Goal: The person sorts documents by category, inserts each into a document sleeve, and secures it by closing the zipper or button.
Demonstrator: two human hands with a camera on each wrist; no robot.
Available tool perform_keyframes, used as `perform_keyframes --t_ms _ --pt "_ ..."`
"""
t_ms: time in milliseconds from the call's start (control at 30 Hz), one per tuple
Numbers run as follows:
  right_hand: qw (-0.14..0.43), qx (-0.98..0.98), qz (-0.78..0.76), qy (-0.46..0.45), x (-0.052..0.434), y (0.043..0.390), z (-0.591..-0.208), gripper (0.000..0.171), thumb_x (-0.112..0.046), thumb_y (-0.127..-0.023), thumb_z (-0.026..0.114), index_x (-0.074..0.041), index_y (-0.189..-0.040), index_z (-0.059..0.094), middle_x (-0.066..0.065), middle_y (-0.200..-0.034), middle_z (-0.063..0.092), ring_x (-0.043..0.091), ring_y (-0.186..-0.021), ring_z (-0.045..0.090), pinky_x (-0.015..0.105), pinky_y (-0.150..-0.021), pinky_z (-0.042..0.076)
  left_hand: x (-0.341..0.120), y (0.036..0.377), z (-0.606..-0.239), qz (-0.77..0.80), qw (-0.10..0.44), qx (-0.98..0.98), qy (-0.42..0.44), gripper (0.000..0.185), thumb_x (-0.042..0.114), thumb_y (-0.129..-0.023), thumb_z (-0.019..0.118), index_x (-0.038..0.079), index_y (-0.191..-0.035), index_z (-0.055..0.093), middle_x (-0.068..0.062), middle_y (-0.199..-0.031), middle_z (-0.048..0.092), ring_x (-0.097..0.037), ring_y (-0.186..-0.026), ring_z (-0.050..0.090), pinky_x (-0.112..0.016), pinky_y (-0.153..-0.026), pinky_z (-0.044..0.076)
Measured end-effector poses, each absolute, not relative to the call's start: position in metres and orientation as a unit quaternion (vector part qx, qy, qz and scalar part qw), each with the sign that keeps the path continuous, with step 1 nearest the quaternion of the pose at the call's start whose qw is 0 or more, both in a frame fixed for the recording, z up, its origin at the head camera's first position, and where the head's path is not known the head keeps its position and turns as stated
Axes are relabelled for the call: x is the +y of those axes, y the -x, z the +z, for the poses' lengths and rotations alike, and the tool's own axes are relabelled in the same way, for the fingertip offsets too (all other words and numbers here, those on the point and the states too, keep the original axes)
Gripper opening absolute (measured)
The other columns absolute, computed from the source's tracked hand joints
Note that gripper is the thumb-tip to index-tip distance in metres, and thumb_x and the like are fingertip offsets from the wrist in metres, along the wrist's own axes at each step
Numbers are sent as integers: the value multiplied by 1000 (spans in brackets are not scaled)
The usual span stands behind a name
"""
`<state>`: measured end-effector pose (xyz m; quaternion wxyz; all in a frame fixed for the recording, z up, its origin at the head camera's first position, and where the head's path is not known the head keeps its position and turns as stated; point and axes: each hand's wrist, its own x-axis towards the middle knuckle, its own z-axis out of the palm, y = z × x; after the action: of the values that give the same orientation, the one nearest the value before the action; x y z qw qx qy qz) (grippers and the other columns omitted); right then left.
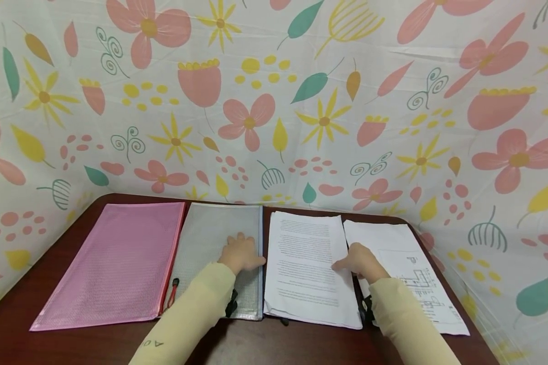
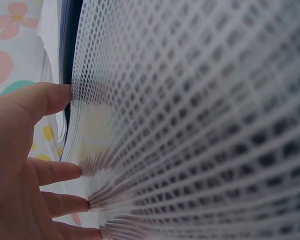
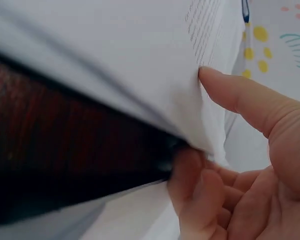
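My left hand [image 1: 241, 253] lies flat, fingers spread, on a grey mesh zip folder [image 1: 210, 238] near its blue right edge. In the left wrist view the straight fingers [image 2: 65, 171] touch the mesh folder [image 2: 200, 125] and the thumb sits at its dark edge. My right hand [image 1: 358, 261] pinches the right edge of a stack of printed pages [image 1: 303, 263]. In the right wrist view the thumb [image 3: 235, 92] rests on top of the pages [image 3: 130, 60], the curled fingers [image 3: 190, 185] are tucked beneath, and that edge is lifted off the table [image 3: 65, 125].
A pink mesh folder [image 1: 123, 258] lies left of the grey one, with a red zip pull [image 1: 173, 291] at its lower right corner. Sheets with line drawings [image 1: 411, 263] lie at the far right. The dark brown table [image 1: 255, 344] is enclosed by floral cloth [image 1: 274, 101].
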<state>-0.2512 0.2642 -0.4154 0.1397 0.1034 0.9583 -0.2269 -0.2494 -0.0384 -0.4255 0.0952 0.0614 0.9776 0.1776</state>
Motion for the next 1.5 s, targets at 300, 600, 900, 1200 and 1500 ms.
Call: perform_keyframes --t_ms 300,600,900,1200,1500 --pt "223 886 -401 -62 276 237 -415 55 -16 -82 67 3 -129 43 8 -81 64 17 -66 62 34 -57 54 -36 248 -427 184 88 977 -59 73 45 -82 66 -3 -134 48 -29 -144 35 -54 -131 29 -62 -97 39" --pt "241 824 -512 -8 288 221 -420 73 -8 -92 55 -3 -148 9 15 -96 68 24 -74 68 41 -60 56 -35 246 -425 204 63 976 -37 70 43 -79 70 -3 -128 52 -26 -130 47 -49 -122 39 -60 -91 43" --pt "193 828 -522 -65 287 207 -423 60 -15 -95 53 -3 -145 22 15 -96 66 21 -69 68 40 -56 55 -33 249 -422 234 75 969 -24 35 36 -85 61 2 -95 67 -20 -118 51 -42 -110 46 -59 -85 42" --pt "133 838 -526 -63 287 193 -419 60 -13 -96 49 2 -146 19 26 -107 63 18 -70 67 34 -58 55 -33 247 -423 283 42 957 -56 27 18 -88 55 3 -66 58 -16 -90 57 -26 -74 53 -41 -62 48" --pt "75 802 -583 -106 294 188 -409 54 -19 -98 49 7 -141 30 4 -94 68 13 -74 69 29 -62 57 -35 246 -428 373 -3 925 -75 40 6 -88 49 15 -55 29 5 -49 29 -11 -44 29 -24 -44 28"
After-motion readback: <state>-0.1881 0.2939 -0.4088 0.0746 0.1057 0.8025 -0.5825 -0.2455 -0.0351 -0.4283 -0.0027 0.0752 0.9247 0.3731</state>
